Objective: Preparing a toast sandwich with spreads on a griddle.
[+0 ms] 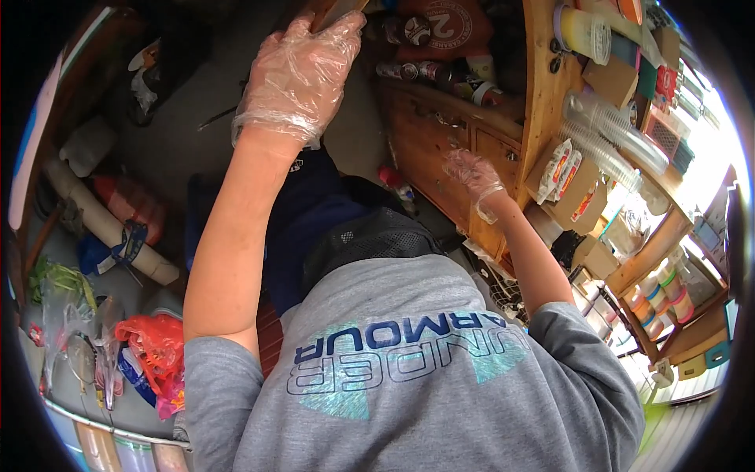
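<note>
My left hand (301, 76), in a clear plastic glove, reaches to the top of the view. Its fingers are bent at the edge of a brown wooden thing (336, 12) that is mostly cut off; whether they grip it is not plain. Lower and to the right, my right hand (472, 171), also in a clear glove, is held in front of a wooden cabinet with drawers (436, 133). Its fingers are loosely bent and apart, with nothing seen in them. Bottles (407, 71) lie in the shade above the cabinet's drawers.
On the right, wooden shelving (540, 76) bears stacked clear plastic cups (613, 130), a cardboard box with packets (572, 183) and lidded jars (655, 304). At left are a large pale tube (112, 218), leafy greens (62, 280) and a red plastic bag (153, 348).
</note>
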A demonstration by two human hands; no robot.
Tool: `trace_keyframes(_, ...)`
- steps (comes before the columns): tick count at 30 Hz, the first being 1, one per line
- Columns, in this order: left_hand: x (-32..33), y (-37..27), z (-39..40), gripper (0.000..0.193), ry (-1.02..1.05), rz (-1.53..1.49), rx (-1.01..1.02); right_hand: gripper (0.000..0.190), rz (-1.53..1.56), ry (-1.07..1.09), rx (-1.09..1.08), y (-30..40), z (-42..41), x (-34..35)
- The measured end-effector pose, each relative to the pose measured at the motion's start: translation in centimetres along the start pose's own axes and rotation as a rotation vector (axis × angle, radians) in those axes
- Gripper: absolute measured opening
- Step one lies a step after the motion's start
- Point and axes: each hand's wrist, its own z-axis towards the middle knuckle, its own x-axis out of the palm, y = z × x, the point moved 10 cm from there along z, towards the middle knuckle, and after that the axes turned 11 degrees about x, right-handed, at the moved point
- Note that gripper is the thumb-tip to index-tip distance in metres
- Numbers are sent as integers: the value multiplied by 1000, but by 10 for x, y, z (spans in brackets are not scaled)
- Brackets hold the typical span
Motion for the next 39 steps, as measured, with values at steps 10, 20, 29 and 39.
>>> trace_keyframes(10, -21, 31, -5, 45, 90, 345, 112, 19, -168, -922, -639, 101, -78, -143)
trace_keyframes(20, -12, 28, 27, 41, 16, 501, -12, 22, 135, -1130, -460, 28, -37, -190)
trace_keyframes(29, 26, 41, 87, 35, 105, 426, 454, 31, 272, -1309, -382, 13, -44, -198)
trace_keyframes(39, 139, -45, 185, 37, -82, 292, 443, 34, 323, -1428, -332, -3, -53, -195)
